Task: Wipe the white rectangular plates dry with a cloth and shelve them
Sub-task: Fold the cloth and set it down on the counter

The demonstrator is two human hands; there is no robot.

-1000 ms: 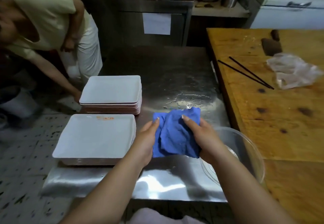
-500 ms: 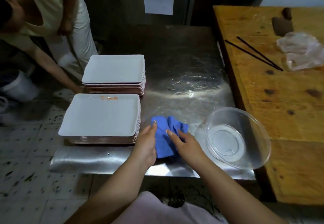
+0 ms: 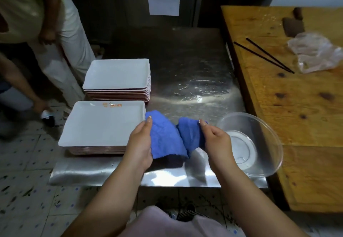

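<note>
- Blue cloth (image 3: 165, 138) now drawn out between left hand (image 3: 141, 144) and right hand (image 3: 216, 140), lifted just above the steel table (image 3: 194, 73); bunched small against the tabletop half a second ago.
- Left hand gripping the cloth's left end, thumb on top; right hand pinching the right end, fingers curled round it.
- Left end of the cloth now touching or just overlapping the right edge of the near stack of white plates (image 3: 102, 125); hard to tell which from this angle.
- Far stack of white plates (image 3: 117, 77) unmoved, just behind the near one; no plate lifted yet.
- Clear bowl (image 3: 250, 144) just right of the right hand, at the table's near right corner.
- Read as cloth readied for wiping; top plate of the near stack the likely first, shelving well ahead.
</note>
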